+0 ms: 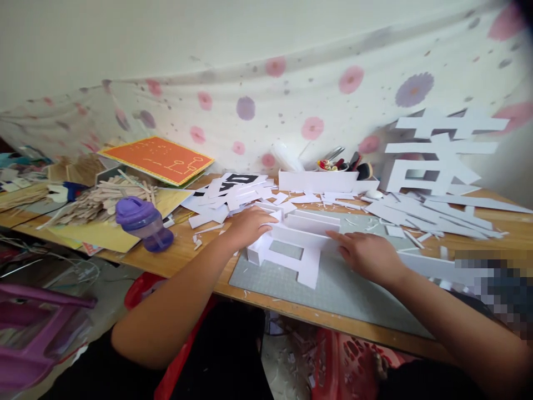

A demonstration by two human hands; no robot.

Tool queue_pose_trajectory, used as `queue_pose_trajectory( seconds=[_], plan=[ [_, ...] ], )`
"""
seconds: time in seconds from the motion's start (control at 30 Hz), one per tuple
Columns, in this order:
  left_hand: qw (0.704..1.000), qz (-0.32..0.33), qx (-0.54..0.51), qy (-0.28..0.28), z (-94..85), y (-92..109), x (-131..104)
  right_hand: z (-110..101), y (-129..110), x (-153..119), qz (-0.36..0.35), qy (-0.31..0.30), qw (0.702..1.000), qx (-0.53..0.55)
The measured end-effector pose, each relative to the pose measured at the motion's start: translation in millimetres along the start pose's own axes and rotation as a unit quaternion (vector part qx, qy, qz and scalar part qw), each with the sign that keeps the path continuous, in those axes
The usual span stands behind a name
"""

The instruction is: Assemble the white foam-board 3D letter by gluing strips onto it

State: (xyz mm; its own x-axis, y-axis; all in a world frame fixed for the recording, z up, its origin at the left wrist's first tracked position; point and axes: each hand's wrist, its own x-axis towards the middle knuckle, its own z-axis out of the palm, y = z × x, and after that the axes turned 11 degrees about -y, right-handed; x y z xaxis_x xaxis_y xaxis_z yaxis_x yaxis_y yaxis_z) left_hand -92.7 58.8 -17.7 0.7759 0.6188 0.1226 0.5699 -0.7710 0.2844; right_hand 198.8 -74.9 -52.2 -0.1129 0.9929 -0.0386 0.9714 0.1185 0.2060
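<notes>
A white foam-board character shape (pixel 287 256) lies on the grey cutting mat (pixel 358 294), with narrow white strips standing on edge along it. My left hand (pixel 249 226) is at its left end, fingers curled round the upright pieces there; the fingertips are partly hidden. At the right end of the long front strip (pixel 302 238) is my right hand (pixel 370 256), its forefinger reaching onto the strip and its other fingers bent beneath. The strip appears pinched between forefinger and thumb. A second upright strip (pixel 312 222) runs just behind it.
A purple cup (pixel 144 225) stands left, near wooden sticks (pixel 97 203). White offcuts (pixel 233 194) and long strips (pixel 433 216) lie behind the mat. A white tool box (pixel 318 181) and a finished-looking white character (pixel 428 155) stand at the back.
</notes>
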Motion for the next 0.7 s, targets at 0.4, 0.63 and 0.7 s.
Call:
queue_pose_trajectory(
  seconds=[0.4,0.63,0.7],
  plan=[
    [0.993,-0.082,-0.017,-0.081,3.6,3.0,9.1,-6.1,0.6,-5.7,0.001,-0.018,1.000,0.000],
    [0.989,-0.127,-0.045,-0.054,4.6,-13.3,3.2,-9.2,-4.3,-5.8,0.002,0.021,1.000,0.007],
    [0.989,-0.134,-0.061,-0.008,5.8,-14.6,0.2,-11.1,-9.6,-7.6,0.004,0.027,1.000,0.006]
  ],
)
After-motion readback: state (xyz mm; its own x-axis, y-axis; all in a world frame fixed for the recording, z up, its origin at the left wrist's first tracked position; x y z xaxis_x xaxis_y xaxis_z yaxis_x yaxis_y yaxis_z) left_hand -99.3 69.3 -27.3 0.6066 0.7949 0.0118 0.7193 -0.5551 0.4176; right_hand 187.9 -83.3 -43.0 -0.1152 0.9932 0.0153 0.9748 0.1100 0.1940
